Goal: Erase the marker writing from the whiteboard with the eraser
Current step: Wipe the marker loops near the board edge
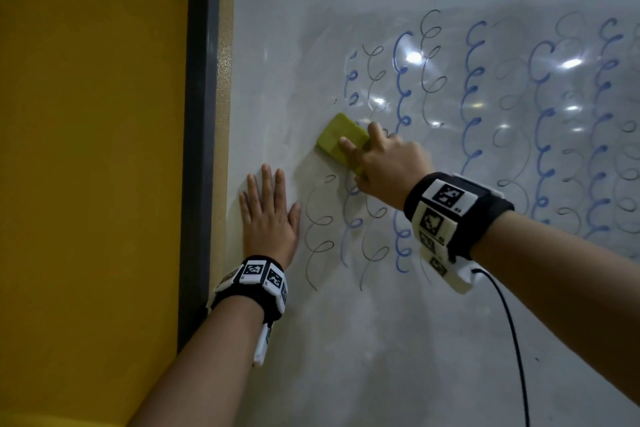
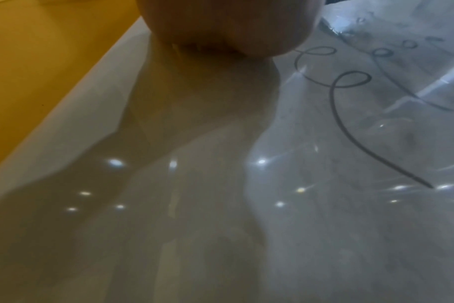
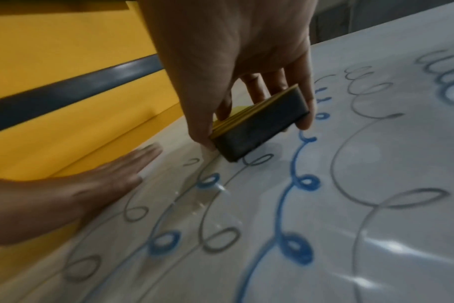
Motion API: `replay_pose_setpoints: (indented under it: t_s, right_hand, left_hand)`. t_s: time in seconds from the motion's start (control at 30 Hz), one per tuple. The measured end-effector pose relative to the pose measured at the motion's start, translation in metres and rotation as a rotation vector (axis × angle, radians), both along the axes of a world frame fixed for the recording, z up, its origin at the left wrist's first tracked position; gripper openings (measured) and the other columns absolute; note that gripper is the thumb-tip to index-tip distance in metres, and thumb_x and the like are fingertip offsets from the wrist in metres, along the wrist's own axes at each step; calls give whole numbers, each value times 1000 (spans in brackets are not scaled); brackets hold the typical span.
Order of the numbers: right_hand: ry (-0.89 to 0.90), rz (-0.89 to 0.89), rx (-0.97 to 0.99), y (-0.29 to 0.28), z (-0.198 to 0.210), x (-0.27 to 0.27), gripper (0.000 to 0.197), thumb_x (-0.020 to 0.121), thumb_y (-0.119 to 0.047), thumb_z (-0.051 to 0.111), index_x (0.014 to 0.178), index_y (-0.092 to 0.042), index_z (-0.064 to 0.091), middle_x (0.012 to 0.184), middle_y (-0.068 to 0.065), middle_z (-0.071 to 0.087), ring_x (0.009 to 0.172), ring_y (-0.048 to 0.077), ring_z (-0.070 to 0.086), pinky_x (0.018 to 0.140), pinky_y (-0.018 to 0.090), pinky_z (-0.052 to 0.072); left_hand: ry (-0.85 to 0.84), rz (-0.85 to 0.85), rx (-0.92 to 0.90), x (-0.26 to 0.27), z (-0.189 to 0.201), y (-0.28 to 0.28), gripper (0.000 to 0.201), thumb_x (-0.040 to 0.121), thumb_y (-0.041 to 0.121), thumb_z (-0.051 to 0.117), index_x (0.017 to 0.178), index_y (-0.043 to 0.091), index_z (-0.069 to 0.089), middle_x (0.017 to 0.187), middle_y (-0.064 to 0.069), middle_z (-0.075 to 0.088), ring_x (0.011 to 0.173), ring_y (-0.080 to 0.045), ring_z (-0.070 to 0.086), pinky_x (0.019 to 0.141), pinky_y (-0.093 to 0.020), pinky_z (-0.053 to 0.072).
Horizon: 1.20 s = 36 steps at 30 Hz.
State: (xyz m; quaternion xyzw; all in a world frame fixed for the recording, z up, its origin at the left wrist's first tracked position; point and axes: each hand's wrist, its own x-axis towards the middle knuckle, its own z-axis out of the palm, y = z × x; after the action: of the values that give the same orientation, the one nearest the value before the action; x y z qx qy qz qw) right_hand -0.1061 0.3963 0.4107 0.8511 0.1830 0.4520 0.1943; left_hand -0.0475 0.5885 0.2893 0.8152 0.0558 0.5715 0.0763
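Observation:
A whiteboard (image 1: 346, 340) carries vertical rows of blue and grey looped marker writing (image 1: 403, 94). My right hand (image 1: 384, 163) grips a yellow eraser (image 1: 337, 139) with a dark felt face (image 3: 254, 133) and presses it against the board among the leftmost loops. A wiped band with no writing runs left of the eraser. My left hand (image 1: 268, 215) lies flat on the board near its left edge, fingers straight and pointing up, below and left of the eraser. In the right wrist view the left hand (image 3: 91, 188) lies beside grey loops (image 3: 135, 213). In the left wrist view only the palm heel (image 2: 220, 26) shows.
A dark frame strip (image 1: 201, 114) and a tan edge border the whiteboard on the left, with a yellow wall (image 1: 86, 149) beyond. A black cable (image 1: 512, 340) hangs from my right wristband across the lower board. Ceiling lights glare on the board (image 1: 571, 62).

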Motion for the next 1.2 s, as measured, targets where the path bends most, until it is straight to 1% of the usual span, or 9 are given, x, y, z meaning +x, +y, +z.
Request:
replay_pose_setpoints:
  t_s: [0.23, 0.37, 0.5, 0.57, 0.7, 0.8, 0.87, 1.0, 1.2]
  right_hand:
    - [-27, 4, 263, -7, 33, -1, 63, 94, -40, 46, 148, -30, 16, 137, 18, 29, 99, 35, 56, 67, 34, 37]
    - [-23, 13, 40, -1, 20, 1, 64, 93, -40, 47, 148, -29, 16, 134, 16, 31, 100, 34, 56, 65, 35, 39]
    - [-56, 2, 234, -7, 42, 2, 65, 92, -39, 49, 147, -32, 17, 133, 16, 32, 100, 35, 56, 66, 35, 38]
    - [-41, 17, 264, 3, 43, 0, 65, 92, -37, 49, 148, -29, 16, 135, 18, 31, 99, 35, 57, 66, 35, 37]
    - [-31, 38, 47, 11, 32, 4, 68, 92, -38, 51, 149, -30, 14, 136, 16, 29, 103, 33, 55, 69, 36, 43]
    - [-67, 10, 192, 2, 48, 7, 67, 92, -41, 50, 148, -33, 14, 136, 16, 30, 102, 33, 55, 67, 34, 41]
    - [-50, 17, 264, 5, 49, 7, 67, 92, -41, 49, 148, -31, 14, 136, 17, 30, 100, 34, 57, 67, 35, 41]
    - [-59, 24, 107, 7, 43, 10, 67, 92, -41, 48, 148, -30, 14, 132, 16, 32, 96, 31, 57, 65, 34, 41]
    - [-42, 65, 410, 0, 71, 13, 66, 91, -42, 51, 148, -30, 18, 137, 18, 30, 99, 39, 58, 75, 38, 44]
  left_hand:
    - [11, 66, 5, 3, -1, 1, 65, 92, 52, -12, 148, 19, -12, 153, -4, -15, 143, -27, -5, 113, -50, 1]
    - [34, 56, 6, -1, 3, 0, 69, 95, 50, -7, 150, 13, 9, 155, -10, 5, 142, -31, 14, 111, -53, 12]
    - [35, 25, 39, -7, 14, 0, 66, 98, 48, 2, 141, 9, 34, 147, -19, 34, 134, -39, 34, 103, -61, 24]
    - [15, 20, 71, -6, 22, -2, 64, 98, 49, 4, 142, 11, 29, 148, -19, 31, 136, -36, 27, 105, -60, 22]
    - [-13, 25, 55, 2, 29, -5, 69, 98, 52, 4, 145, 7, 27, 151, -16, 22, 138, -35, 22, 113, -49, 7]
    - [-18, 41, 51, 4, 26, -4, 71, 94, 56, -6, 147, 13, 11, 153, -11, 2, 143, -30, 8, 115, -48, -2]
    - [-28, 33, 44, 4, 25, -4, 70, 94, 56, -5, 147, 13, 11, 153, -11, 2, 142, -29, 8, 113, -49, 0]
    - [-37, 45, 46, 5, 25, -4, 67, 97, 52, 6, 145, 9, 23, 151, -13, 14, 139, -34, 25, 111, -51, 8]
    - [-30, 60, 29, 3, 26, -6, 68, 94, 54, -8, 147, 15, 8, 153, -11, 1, 142, -28, 5, 112, -52, 9]
